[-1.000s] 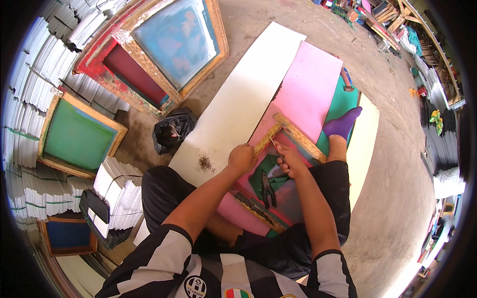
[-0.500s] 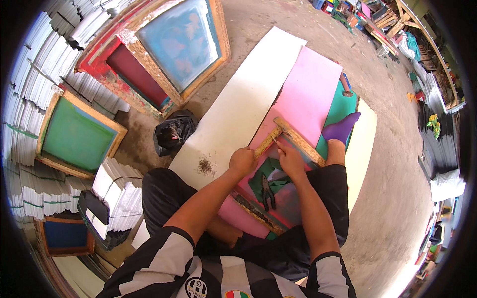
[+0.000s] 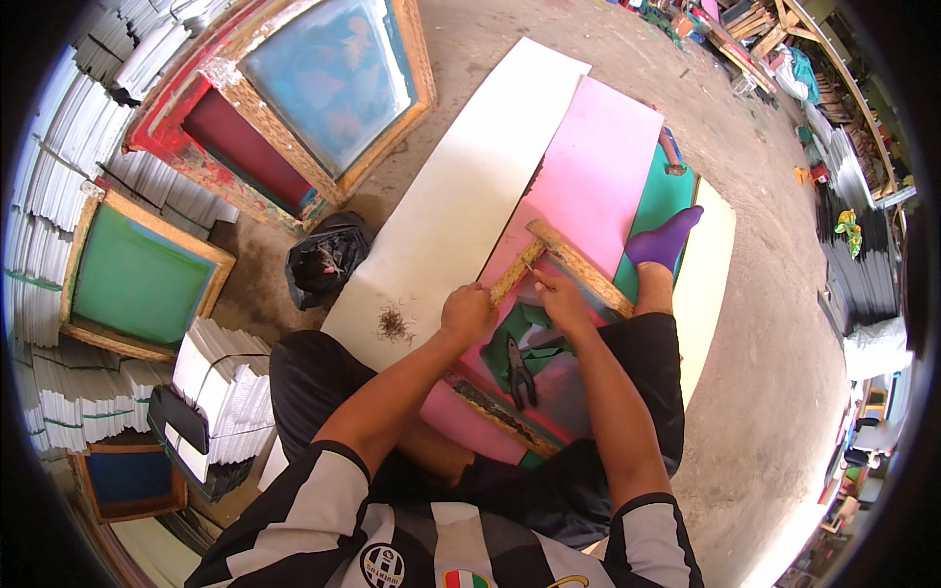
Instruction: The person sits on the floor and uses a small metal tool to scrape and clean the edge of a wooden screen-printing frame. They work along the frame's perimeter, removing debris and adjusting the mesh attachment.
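- Your left hand point(image 3: 469, 312) is closed around one bar of the wooden frame point(image 3: 600, 283), probably to steady it against the other hand's work.
- Your right hand point(image 3: 562, 299) is curled closed on a slim tool point(image 3: 530, 267), mostly hidden by your fingers; its tip meets the same bar, beyond your left hand and near the frame's corner.
- The frame lies in front of you, its corner just past both hands, likely turned so that this bar is easy to reach.
- Pliers point(image 3: 520, 370), handles toward you, rest below and between your hands beside green material point(image 3: 527, 319), seemingly kept close for a quick grab.
- Left of your left hand, a heap of small thin bits point(image 3: 394, 323) sits on the white board point(image 3: 470, 147), perhaps gathered there out of the way.
- A hammer point(image 3: 673, 162) lies well beyond your right hand.
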The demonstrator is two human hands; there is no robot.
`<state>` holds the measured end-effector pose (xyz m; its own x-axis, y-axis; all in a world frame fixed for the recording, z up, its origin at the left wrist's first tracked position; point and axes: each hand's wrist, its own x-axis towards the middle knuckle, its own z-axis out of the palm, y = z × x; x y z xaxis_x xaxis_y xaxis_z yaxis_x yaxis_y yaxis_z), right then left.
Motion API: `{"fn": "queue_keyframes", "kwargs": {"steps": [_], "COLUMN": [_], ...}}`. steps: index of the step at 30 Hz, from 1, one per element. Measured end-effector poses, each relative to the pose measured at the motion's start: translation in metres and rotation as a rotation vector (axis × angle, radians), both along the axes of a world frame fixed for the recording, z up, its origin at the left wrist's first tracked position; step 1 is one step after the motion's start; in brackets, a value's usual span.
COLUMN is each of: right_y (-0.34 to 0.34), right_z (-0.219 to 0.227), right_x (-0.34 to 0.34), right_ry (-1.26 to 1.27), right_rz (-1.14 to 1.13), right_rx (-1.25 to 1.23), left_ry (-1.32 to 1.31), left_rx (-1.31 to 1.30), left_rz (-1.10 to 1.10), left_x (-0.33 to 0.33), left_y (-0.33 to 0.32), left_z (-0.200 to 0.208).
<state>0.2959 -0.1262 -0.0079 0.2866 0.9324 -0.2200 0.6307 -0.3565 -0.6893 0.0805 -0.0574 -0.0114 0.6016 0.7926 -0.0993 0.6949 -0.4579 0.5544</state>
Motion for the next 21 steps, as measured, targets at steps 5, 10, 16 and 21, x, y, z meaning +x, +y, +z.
{"fn": "queue_keyframes", "kwargs": {"steps": [5,10,16,21], "right_y": [-0.003,-0.004,0.003,-0.003], "right_z": [0.048,0.011,-0.005,0.027], "right_x": [-0.032,-0.019,-0.017,-0.006], "right_ry": [-0.17,0.385,0.362,0.351], "right_rz": [-0.02,-0.236,-0.169,-0.237], "right_rx": [-0.191,-0.102,0.076,-0.181], "left_ry": [-0.018,0.019,0.067,0.085], "left_rx": [0.02,-0.016,-0.039,-0.028], "left_rz": [-0.015,-0.002,-0.025,-0.035], "left_x": [-0.009,-0.009,-0.009,-0.001], "left_y": [0.004,0.003,0.007,0.003], "left_z": [-0.008,-0.008,-0.004,0.007]}}
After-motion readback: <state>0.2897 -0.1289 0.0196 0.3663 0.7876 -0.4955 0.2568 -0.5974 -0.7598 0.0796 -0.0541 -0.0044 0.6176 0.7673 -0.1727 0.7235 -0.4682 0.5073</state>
